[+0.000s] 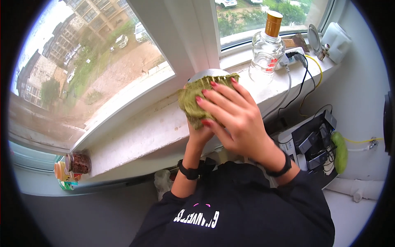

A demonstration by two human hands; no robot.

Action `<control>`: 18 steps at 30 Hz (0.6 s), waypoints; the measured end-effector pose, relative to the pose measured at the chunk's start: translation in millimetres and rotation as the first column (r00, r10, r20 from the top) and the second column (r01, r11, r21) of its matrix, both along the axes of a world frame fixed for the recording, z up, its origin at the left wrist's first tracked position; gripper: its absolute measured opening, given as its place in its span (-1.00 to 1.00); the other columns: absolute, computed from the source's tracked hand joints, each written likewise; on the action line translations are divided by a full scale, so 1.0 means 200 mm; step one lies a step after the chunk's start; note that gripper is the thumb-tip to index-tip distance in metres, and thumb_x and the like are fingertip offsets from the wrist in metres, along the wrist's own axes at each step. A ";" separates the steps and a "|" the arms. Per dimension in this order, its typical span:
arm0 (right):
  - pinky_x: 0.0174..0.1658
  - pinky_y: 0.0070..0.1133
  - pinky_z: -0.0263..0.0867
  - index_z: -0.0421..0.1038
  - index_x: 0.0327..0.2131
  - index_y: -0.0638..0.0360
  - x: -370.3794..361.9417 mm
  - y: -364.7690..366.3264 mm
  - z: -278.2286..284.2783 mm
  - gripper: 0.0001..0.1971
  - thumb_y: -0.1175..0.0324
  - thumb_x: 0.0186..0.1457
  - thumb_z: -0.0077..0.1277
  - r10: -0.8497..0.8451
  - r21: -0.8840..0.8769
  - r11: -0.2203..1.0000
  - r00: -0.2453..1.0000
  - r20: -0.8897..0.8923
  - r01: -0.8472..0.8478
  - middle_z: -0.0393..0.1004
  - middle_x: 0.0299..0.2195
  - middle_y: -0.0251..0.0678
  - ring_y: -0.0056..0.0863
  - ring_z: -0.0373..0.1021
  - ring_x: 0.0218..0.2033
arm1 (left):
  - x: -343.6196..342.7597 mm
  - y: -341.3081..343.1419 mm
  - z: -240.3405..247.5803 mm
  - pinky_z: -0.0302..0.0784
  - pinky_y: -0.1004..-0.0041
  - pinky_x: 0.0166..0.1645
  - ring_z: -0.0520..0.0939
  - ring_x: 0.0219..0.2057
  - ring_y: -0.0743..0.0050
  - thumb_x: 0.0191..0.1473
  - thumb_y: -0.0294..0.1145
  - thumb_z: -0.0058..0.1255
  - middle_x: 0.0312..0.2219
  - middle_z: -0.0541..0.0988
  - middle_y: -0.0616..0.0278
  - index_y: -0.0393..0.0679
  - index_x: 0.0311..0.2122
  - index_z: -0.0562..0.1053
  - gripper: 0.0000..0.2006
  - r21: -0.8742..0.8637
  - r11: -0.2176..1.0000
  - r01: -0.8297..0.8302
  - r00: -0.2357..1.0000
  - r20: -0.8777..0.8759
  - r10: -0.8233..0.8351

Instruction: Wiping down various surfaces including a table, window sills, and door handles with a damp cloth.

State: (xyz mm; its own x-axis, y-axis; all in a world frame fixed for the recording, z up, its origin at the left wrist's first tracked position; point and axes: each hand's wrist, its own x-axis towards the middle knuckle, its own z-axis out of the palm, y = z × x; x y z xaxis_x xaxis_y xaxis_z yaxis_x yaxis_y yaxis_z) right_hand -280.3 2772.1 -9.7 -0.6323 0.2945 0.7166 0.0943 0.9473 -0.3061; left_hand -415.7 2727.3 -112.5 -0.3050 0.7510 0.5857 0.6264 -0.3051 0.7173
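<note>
My right hand (240,119) lies over a green cloth (190,105), fingers spread along its upper side and thumb near its lower edge, pressing the cloth to what is beneath. Past the far edge of the cloth shows the curved rim of a round, silvery-white object (207,74); the rest of it is covered, so its kind is unclear. From below, my left hand (200,133) reaches up under the cloth and supports this object. Only the base of that hand shows, its fingers hidden. Both are held up over the white window sill (144,138).
A clear glass bottle (263,61) with a gold cap stands on the sill, beside a power strip (294,57) with hanging cords. Farther right is a white plastic jug (335,41). A dark-filled jar (78,164) sits far left. Electronics (314,142) and a long green gourd (339,152) lie lower right.
</note>
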 end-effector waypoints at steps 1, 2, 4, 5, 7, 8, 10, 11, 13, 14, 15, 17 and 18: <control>0.06 -0.33 0.08 0.43 -0.25 0.20 -0.05 0.05 0.00 -0.70 0.31 -0.12 0.04 0.014 0.018 1.000 1.000 -0.012 -0.014 0.41 -0.18 -0.26 -0.29 0.29 -0.09 | 0.04 0.00 0.04 0.24 0.36 0.08 0.34 0.03 0.34 -0.20 -0.35 0.19 0.00 0.31 0.16 -0.15 0.04 0.22 -0.37 -0.024 0.993 -0.118 0.988 -0.099 0.115; 0.05 -0.33 0.10 0.44 -0.28 0.20 -0.09 0.11 0.02 -0.73 0.31 -0.10 0.01 0.042 0.006 0.999 0.998 -0.039 -0.042 0.43 -0.22 -0.23 -0.28 0.32 -0.13 | 0.06 0.01 0.07 0.28 0.37 0.05 0.35 0.02 0.35 -0.25 -0.39 0.22 0.00 0.31 0.14 -0.18 0.04 0.19 -0.32 0.026 0.998 -0.050 0.995 0.086 0.047; 0.07 -0.32 0.11 0.44 -0.24 0.19 -0.15 0.20 0.04 -0.74 0.39 -0.08 0.00 0.049 -0.088 0.995 0.999 0.017 -0.047 0.44 -0.18 -0.17 -0.22 0.32 -0.08 | 0.11 0.02 0.14 0.34 0.40 -0.01 0.35 0.00 0.37 -0.37 -0.47 0.28 -0.02 0.29 0.11 -0.24 0.04 0.14 -0.22 0.190 0.981 0.045 0.894 0.431 -0.124; 0.08 -0.32 0.11 0.45 -0.25 0.20 -0.17 0.23 0.05 -0.75 0.41 -0.07 -0.02 0.056 -0.113 0.992 0.998 0.017 -0.054 0.44 -0.19 -0.17 -0.22 0.31 -0.06 | 0.13 0.02 0.16 0.36 0.41 -0.02 0.36 -0.01 0.38 -0.39 -0.48 0.30 -0.03 0.29 0.10 -0.26 0.04 0.14 -0.20 0.251 0.966 0.067 0.828 0.525 -0.194; 0.10 -0.31 0.09 0.45 -0.26 0.21 -0.16 0.22 0.03 -0.76 0.44 -0.08 -0.03 0.091 -0.082 0.993 0.996 0.005 -0.090 0.45 -0.19 -0.18 -0.23 0.31 -0.05 | 0.11 0.02 0.16 0.35 0.41 -0.02 0.38 -0.04 0.39 -0.39 -0.43 0.31 -0.04 0.30 0.12 -0.24 0.05 0.11 -0.17 0.243 0.969 0.034 0.814 0.556 -0.168; 0.11 -0.31 0.08 0.45 -0.26 0.21 -0.15 0.21 0.02 -0.76 0.47 -0.09 -0.04 0.123 -0.050 0.991 0.992 -0.010 -0.124 0.45 -0.19 -0.19 -0.24 0.30 -0.04 | 0.08 0.01 0.15 0.35 0.41 -0.02 0.38 -0.04 0.39 -0.41 -0.40 0.32 -0.05 0.31 0.12 -0.23 0.06 0.07 -0.13 0.174 0.984 0.023 0.928 0.362 -0.086; 0.11 -0.31 0.09 0.45 -0.28 0.22 -0.09 0.18 0.01 -0.77 0.48 -0.10 -0.02 0.169 -0.059 0.984 0.985 -0.017 -0.170 0.46 -0.22 -0.21 -0.25 0.33 -0.07 | 0.02 0.00 0.11 0.34 0.40 -0.01 0.38 -0.04 0.36 -0.45 -0.32 0.35 -0.08 0.34 0.13 -0.22 0.11 -0.03 0.00 0.042 0.999 -0.010 0.994 0.106 0.005; 0.11 -0.31 0.10 0.45 -0.30 0.23 -0.05 0.17 0.01 -0.78 0.48 -0.12 -0.01 0.199 -0.073 0.977 0.980 -0.029 -0.201 0.48 -0.26 -0.22 -0.27 0.35 -0.09 | 0.03 -0.01 0.10 0.33 0.39 0.00 0.38 -0.03 0.33 -0.45 -0.30 0.36 -0.07 0.33 0.11 -0.23 0.13 -0.05 0.03 0.075 0.997 0.014 0.976 0.214 -0.030; 0.13 -0.32 0.08 0.44 -0.30 0.24 0.02 0.14 0.05 -0.76 0.57 -0.16 -0.01 0.233 -0.118 0.965 0.972 -0.024 -0.234 0.48 -0.25 -0.25 -0.29 0.36 -0.10 | 0.05 -0.02 0.11 0.32 0.38 0.02 0.37 -0.02 0.29 -0.46 -0.27 0.37 -0.05 0.32 0.07 -0.25 0.14 -0.09 0.07 0.170 0.984 0.049 0.938 0.332 -0.104; 0.12 -0.31 0.09 0.44 -0.30 0.25 0.06 0.15 0.05 -0.76 0.59 -0.15 -0.03 0.337 -0.224 0.917 0.941 0.000 -0.329 0.48 -0.26 -0.24 -0.29 0.36 -0.10 | 0.05 -0.01 0.12 0.31 0.37 0.03 0.36 -0.01 0.27 -0.46 -0.28 0.37 -0.03 0.29 0.06 -0.24 0.14 -0.11 0.08 0.171 0.984 0.056 0.882 0.452 -0.129; 0.12 -0.31 0.09 0.44 -0.30 0.27 0.10 0.17 0.05 -0.75 0.61 -0.15 -0.04 0.439 -0.329 0.850 0.898 0.012 -0.411 0.49 -0.28 -0.23 -0.29 0.37 -0.11 | 0.05 0.01 0.12 0.31 0.36 0.04 0.35 0.01 0.24 -0.47 -0.29 0.37 -0.01 0.25 0.04 -0.23 0.15 -0.12 0.09 0.178 0.982 0.057 0.808 0.570 -0.150; -0.06 -0.49 0.27 0.42 -0.32 0.36 0.18 0.23 0.02 -0.79 0.67 -0.10 -0.13 0.326 -0.477 0.795 0.927 -0.184 -0.374 0.49 -0.33 -0.15 -0.34 0.42 -0.19 | 0.02 0.02 0.11 0.30 0.35 0.05 0.32 0.03 0.21 -0.46 -0.32 0.36 0.00 0.21 0.02 -0.22 0.15 -0.14 0.08 0.165 0.985 0.045 0.938 0.331 -0.098; -0.18 -0.62 0.29 0.40 -0.29 0.37 0.24 0.23 0.01 -0.80 0.64 0.00 -0.20 0.082 -0.598 0.774 0.970 -0.227 -0.206 0.48 -0.34 -0.19 -0.51 0.42 -0.27 | 0.01 0.02 0.11 0.29 0.34 0.07 0.31 0.04 0.22 -0.45 -0.37 0.33 0.01 0.19 0.02 -0.22 0.14 -0.13 0.06 0.174 0.982 0.071 0.928 0.350 -0.129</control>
State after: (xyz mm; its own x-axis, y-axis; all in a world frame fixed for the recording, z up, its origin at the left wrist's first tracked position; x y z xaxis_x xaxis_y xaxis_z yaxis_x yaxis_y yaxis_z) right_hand -231.7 2817.6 -6.9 -0.5835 0.6254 0.5180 -0.1422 0.5493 -0.8234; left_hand -413.2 2730.8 -90.9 -0.4442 0.6969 0.5630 0.2973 -0.4782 0.8264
